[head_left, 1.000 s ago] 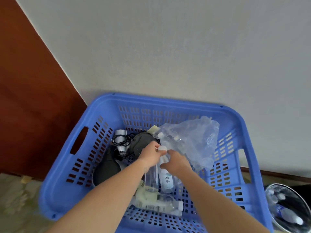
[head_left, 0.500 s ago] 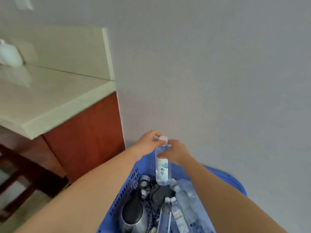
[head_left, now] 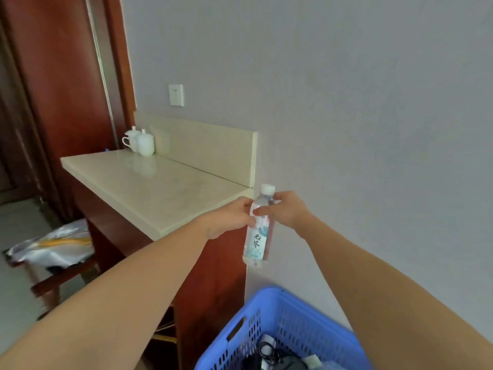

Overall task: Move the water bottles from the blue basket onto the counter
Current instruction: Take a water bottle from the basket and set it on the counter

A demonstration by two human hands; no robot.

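A clear water bottle [head_left: 256,243] with a white cap and a pale printed label hangs upright in the air, just off the right end of the beige counter [head_left: 149,188]. My left hand [head_left: 230,218] grips its upper part from the left. My right hand [head_left: 284,210] pinches its neck and shoulder from the right. The blue basket [head_left: 277,311] stands on the floor below, at the bottom edge of the view; I see black cables and dark items inside, and most of its contents are cut off.
Two white lidded cups [head_left: 140,142] stand at the counter's far left corner. A low backsplash [head_left: 202,150] runs along the wall. A wooden chair with a silvery bag [head_left: 53,243] sits to the left of the red-brown cabinet [head_left: 213,289]. A wall socket [head_left: 176,95] is above.
Both hands have lifted one bottle out of the basket and up to counter height. The view has swung up from the basket to the counter.
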